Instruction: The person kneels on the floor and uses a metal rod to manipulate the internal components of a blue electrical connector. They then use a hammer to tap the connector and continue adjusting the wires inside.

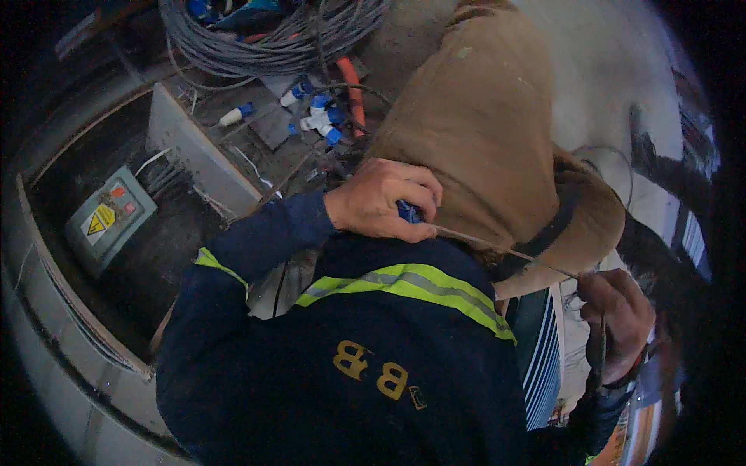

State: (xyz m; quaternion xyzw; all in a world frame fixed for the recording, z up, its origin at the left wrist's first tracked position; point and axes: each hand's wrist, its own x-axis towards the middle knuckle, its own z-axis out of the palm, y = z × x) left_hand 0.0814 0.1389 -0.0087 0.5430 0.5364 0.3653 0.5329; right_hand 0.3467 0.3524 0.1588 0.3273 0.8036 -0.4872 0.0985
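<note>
My left hand [381,198] is closed in front of my waist, resting near the thigh of my brown trousers. Between its thumb and fingers a small blue piece [408,211] shows; most of it is covered, so its exact kind is unclear. From that hand a thin cable [505,250] runs taut across my lap to the right. Out at the right side, my right hand [618,318] grips the cable with curled fingers. A loose length of it hangs below that fist.
At far left, a grey box [113,221] with a yellow warning label lies in a wooden crate [198,147]. Coiled grey cable [272,50], blue-and-white plugs [322,120] and an orange tube [352,89] lie ahead. Low on the right stands a dark thing with pale stripes [542,361].
</note>
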